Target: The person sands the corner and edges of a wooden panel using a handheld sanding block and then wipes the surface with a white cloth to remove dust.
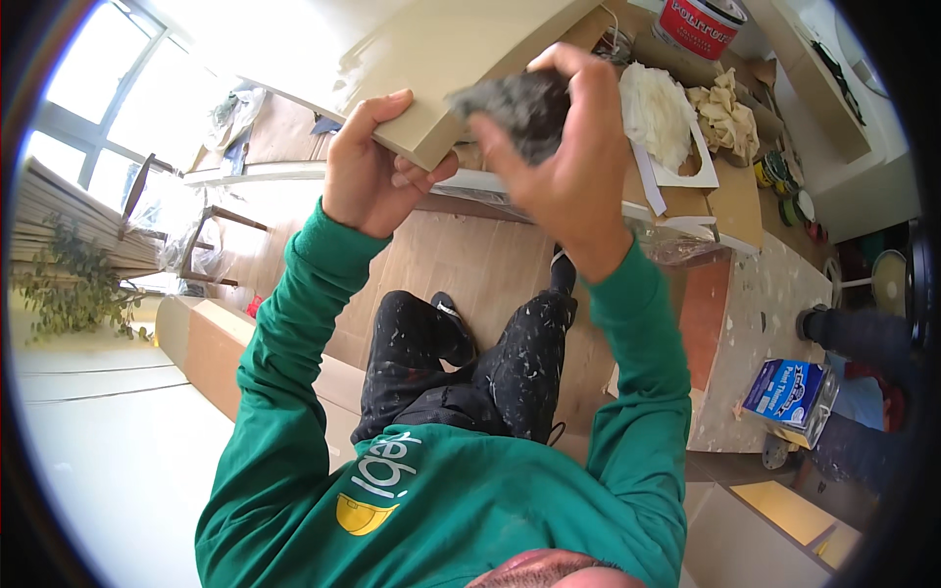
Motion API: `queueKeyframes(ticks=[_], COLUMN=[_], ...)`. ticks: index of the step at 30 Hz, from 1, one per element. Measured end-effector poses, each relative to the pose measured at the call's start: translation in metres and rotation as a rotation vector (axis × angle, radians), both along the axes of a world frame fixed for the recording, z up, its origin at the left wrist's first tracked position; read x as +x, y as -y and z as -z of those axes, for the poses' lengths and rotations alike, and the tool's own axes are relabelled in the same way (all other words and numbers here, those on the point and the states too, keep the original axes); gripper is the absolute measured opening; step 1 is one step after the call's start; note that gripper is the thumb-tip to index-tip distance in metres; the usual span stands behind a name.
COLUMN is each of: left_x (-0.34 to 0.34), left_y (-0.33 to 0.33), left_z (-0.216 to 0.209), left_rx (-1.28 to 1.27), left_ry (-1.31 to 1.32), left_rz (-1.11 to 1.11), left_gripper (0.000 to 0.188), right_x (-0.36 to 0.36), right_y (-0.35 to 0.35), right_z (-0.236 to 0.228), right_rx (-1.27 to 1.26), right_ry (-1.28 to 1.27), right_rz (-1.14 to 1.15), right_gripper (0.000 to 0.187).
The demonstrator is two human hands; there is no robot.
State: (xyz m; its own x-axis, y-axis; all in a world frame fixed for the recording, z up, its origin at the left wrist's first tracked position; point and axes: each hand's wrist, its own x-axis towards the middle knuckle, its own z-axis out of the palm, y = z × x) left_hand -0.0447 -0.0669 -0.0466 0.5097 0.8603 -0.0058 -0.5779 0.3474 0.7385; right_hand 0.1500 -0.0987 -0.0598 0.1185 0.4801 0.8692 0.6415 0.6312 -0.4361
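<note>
One beige panel (441,59) and one dark grey pad (524,113) are in two hands. The left hand (371,176) curls around the panel's near corner; the right hand (578,162), half closed, grips the pad by the panel's right edge, perhaps touching, though blurred.

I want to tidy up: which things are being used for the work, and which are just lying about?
In use:
cream board, in the left hand
dark grey pad, in the right hand

Seemingly lying about:
red tub
white fluff
crumpled cloth or paper
</note>
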Motion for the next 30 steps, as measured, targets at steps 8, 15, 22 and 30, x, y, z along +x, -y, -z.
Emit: queueKeyframes(ticks=[8,15,22,30], left_x=[-0.001,-0.001,-0.001,0.005], left_y=[-0.003,-0.004,-0.005,-0.004], left_z=[0.003,0.001,0.006,-0.002], left_rx=[0.022,0.012,0.04,0.039], left_ry=[0.028,0.027,0.049,0.014], left_rz=[0.022,0.045,0.059,0.053], left_gripper=[0.026,0.027,0.027,0.029], right_x=[-0.003,0.003,0.002,0.008], right_y=[-0.001,-0.007,-0.003,-0.012], right_z=[0.001,0.002,0.005,0.008], right_rx=[0.046,0.023,0.033,0.044], right_ry=[0.015,0.001,0.014,0.002], right_rz=[0.036,0.081,0.061,0.075], right_gripper=[0.055,0.056,0.058,0.058])
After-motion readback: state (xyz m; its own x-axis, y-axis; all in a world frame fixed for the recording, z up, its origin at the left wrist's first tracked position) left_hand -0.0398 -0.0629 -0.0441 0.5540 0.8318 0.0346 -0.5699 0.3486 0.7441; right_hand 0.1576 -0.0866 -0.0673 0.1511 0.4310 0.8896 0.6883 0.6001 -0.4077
